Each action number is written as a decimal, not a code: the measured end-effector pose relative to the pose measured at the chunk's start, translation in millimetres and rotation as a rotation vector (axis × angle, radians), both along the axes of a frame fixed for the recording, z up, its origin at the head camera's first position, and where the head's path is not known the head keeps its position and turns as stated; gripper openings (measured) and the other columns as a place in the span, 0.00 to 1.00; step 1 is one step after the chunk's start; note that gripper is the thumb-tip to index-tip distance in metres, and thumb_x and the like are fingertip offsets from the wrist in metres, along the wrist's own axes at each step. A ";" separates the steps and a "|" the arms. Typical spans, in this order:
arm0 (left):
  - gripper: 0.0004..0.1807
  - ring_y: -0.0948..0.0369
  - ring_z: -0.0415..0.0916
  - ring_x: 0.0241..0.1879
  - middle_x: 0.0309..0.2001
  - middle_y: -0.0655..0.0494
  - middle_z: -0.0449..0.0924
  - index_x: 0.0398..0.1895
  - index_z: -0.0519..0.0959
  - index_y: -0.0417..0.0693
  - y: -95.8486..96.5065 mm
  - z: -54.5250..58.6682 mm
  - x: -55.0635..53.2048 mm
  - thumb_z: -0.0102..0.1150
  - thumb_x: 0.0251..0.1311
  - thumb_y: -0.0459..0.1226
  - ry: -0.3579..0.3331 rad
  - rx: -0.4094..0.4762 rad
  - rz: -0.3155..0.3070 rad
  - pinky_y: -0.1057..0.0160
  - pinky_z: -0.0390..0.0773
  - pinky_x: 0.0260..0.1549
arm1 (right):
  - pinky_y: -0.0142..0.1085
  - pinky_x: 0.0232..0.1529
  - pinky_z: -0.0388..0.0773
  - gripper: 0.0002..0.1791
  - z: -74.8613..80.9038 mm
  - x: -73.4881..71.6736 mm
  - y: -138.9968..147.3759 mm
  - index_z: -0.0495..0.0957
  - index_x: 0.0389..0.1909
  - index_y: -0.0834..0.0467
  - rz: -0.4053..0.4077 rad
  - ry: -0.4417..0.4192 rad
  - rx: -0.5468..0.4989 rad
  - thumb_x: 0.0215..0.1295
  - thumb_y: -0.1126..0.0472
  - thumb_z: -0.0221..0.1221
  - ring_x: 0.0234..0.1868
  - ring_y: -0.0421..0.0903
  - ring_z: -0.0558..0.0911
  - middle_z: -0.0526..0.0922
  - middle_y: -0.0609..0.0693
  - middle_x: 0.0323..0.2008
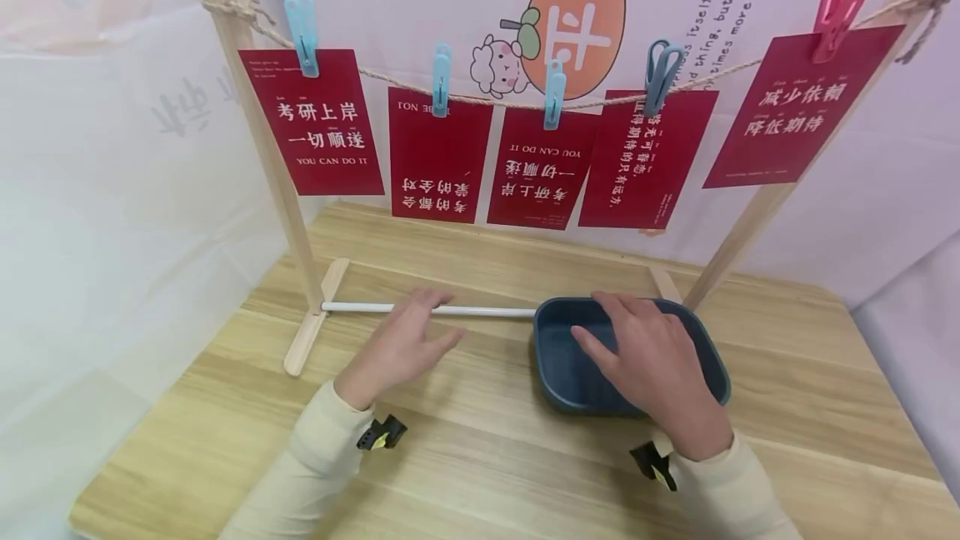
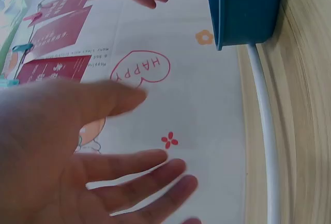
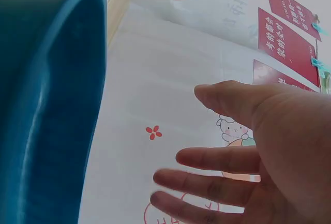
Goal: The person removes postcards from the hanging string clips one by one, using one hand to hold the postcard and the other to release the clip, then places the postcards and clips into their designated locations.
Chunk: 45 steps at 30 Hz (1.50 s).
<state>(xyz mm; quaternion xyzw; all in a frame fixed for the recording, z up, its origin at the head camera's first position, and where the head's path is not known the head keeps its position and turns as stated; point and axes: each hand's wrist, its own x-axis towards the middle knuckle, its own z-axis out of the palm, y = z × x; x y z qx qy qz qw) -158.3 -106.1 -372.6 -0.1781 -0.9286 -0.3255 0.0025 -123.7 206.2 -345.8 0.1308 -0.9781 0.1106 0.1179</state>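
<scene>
My left hand (image 1: 405,348) hovers over the table near the white rod, fingers spread and nothing held. Above the dark blue tub (image 1: 551,365) hangs my right hand (image 1: 648,348), its thumb and fingers apart and holding nothing. The tub's inside is bare where it shows; my right hand hides part of it. Beyond both hands, several red cards (image 1: 322,165) with white writing hang from a twine line (image 1: 480,98). Clothespins clip them: a light blue clothespin (image 1: 302,36) at the left, a grey-blue clothespin (image 1: 663,77) right of centre, a pink clothespin (image 1: 838,15) at the far right.
Wooden posts hold up the twine, a left post (image 1: 273,157) and a right post (image 1: 738,244). A white rod (image 1: 487,312) runs low between their feet, passing behind the tub. The wooden table (image 1: 465,457) ends at a printed white cloth (image 1: 172,215) behind.
</scene>
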 end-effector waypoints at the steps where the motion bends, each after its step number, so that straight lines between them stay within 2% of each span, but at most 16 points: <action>1: 0.30 0.44 0.76 0.69 0.67 0.40 0.78 0.69 0.75 0.37 -2.5 0.8 -0.7 0.67 0.71 0.44 0.008 0.038 0.014 0.43 0.76 0.71 | 0.60 0.50 0.87 0.32 1.6 -0.7 -0.4 0.78 0.66 0.61 0.002 0.010 -0.003 0.70 0.46 0.67 0.55 0.66 0.86 0.85 0.66 0.60; 4: 0.25 0.46 0.80 0.65 0.63 0.41 0.83 0.66 0.78 0.37 -10.9 3.7 -3.0 0.66 0.71 0.41 0.012 0.143 0.064 0.44 0.80 0.66 | 0.55 0.44 0.88 0.26 6.0 -3.4 -1.8 0.83 0.61 0.60 0.010 0.016 -0.046 0.70 0.47 0.68 0.48 0.60 0.89 0.89 0.62 0.53; 8: 0.22 0.48 0.83 0.60 0.58 0.42 0.86 0.63 0.80 0.38 -20.1 6.3 -6.2 0.66 0.71 0.39 0.005 0.291 0.110 0.46 0.84 0.61 | 0.51 0.40 0.88 0.22 13.6 -8.1 -4.9 0.85 0.58 0.59 0.030 -0.012 -0.161 0.70 0.51 0.68 0.44 0.53 0.89 0.91 0.55 0.45; 11: 0.20 0.49 0.84 0.59 0.57 0.41 0.86 0.63 0.79 0.37 -26.2 7.7 -7.9 0.65 0.72 0.37 -0.005 0.424 0.127 0.47 0.85 0.60 | 0.49 0.39 0.88 0.20 19.8 -12.1 -7.2 0.86 0.57 0.58 0.067 -0.002 -0.226 0.69 0.53 0.70 0.42 0.50 0.89 0.92 0.53 0.42; 14: 0.20 0.48 0.83 0.60 0.59 0.40 0.84 0.64 0.78 0.37 -32.6 10.5 -8.4 0.63 0.74 0.37 -0.014 0.529 0.146 0.47 0.82 0.63 | 0.47 0.39 0.88 0.19 25.7 -16.2 -9.8 0.87 0.55 0.59 0.110 0.028 -0.248 0.68 0.54 0.71 0.41 0.49 0.90 0.92 0.53 0.41; 18: 0.21 0.49 0.81 0.63 0.62 0.40 0.83 0.66 0.77 0.38 -41.2 16.3 -9.8 0.60 0.76 0.40 -0.023 0.605 0.164 0.48 0.78 0.69 | 0.49 0.42 0.89 0.20 35.4 -19.5 -14.0 0.87 0.54 0.58 0.150 0.038 -0.265 0.66 0.52 0.73 0.41 0.49 0.91 0.93 0.53 0.41; 22: 0.22 0.51 0.80 0.64 0.64 0.41 0.82 0.67 0.76 0.39 -50.0 24.2 -11.1 0.59 0.77 0.42 -0.033 0.638 0.175 0.55 0.77 0.70 | 0.52 0.45 0.90 0.20 46.1 -20.1 -18.6 0.87 0.54 0.58 0.176 0.033 -0.282 0.65 0.51 0.73 0.42 0.49 0.90 0.92 0.53 0.42; 25: 0.22 0.56 0.81 0.61 0.63 0.43 0.82 0.67 0.76 0.40 -54.2 32.0 -11.8 0.58 0.78 0.43 -0.005 0.674 0.209 0.66 0.79 0.66 | 0.52 0.47 0.90 0.20 53.8 -20.1 -22.0 0.88 0.53 0.58 0.195 0.039 -0.279 0.64 0.52 0.74 0.42 0.49 0.90 0.92 0.53 0.43; 28: 0.20 0.61 0.84 0.56 0.58 0.46 0.85 0.64 0.78 0.37 -55.6 38.3 -13.6 0.59 0.77 0.39 0.064 0.764 0.259 0.72 0.82 0.58 | 0.52 0.46 0.89 0.21 60.7 -21.0 -25.6 0.88 0.53 0.58 0.209 0.042 -0.268 0.64 0.51 0.74 0.43 0.50 0.90 0.92 0.54 0.45; 31: 0.16 0.64 0.87 0.50 0.51 0.54 0.88 0.60 0.79 0.35 -56.0 43.0 -15.8 0.60 0.75 0.35 0.147 0.880 0.294 0.71 0.85 0.52 | 0.51 0.46 0.89 0.22 67.7 -23.7 -29.7 0.87 0.54 0.58 0.228 0.054 -0.263 0.64 0.50 0.74 0.44 0.50 0.90 0.92 0.54 0.46; 34: 0.13 0.64 0.88 0.49 0.46 0.61 0.88 0.57 0.80 0.36 -56.7 46.8 -18.6 0.59 0.75 0.32 0.197 1.001 0.300 0.68 0.86 0.51 | 0.51 0.45 0.89 0.22 75.4 -26.8 -33.9 0.87 0.54 0.58 0.254 0.072 -0.264 0.64 0.51 0.74 0.44 0.50 0.90 0.91 0.55 0.47; 39: 0.14 0.60 0.86 0.54 0.48 0.63 0.87 0.60 0.78 0.36 -59.8 54.8 -20.8 0.57 0.77 0.32 0.211 1.107 0.294 0.66 0.86 0.54 | 0.52 0.47 0.89 0.23 88.6 -29.9 -41.6 0.86 0.55 0.58 0.293 0.095 -0.260 0.63 0.51 0.74 0.45 0.51 0.90 0.91 0.55 0.48; 45: 0.15 0.55 0.82 0.59 0.51 0.57 0.85 0.62 0.77 0.37 -60.5 62.0 -22.1 0.55 0.78 0.32 0.211 1.207 0.263 0.67 0.84 0.58 | 0.52 0.52 0.89 0.25 101.9 -31.2 -51.0 0.86 0.57 0.58 0.322 0.115 -0.257 0.63 0.50 0.74 0.48 0.52 0.90 0.91 0.55 0.51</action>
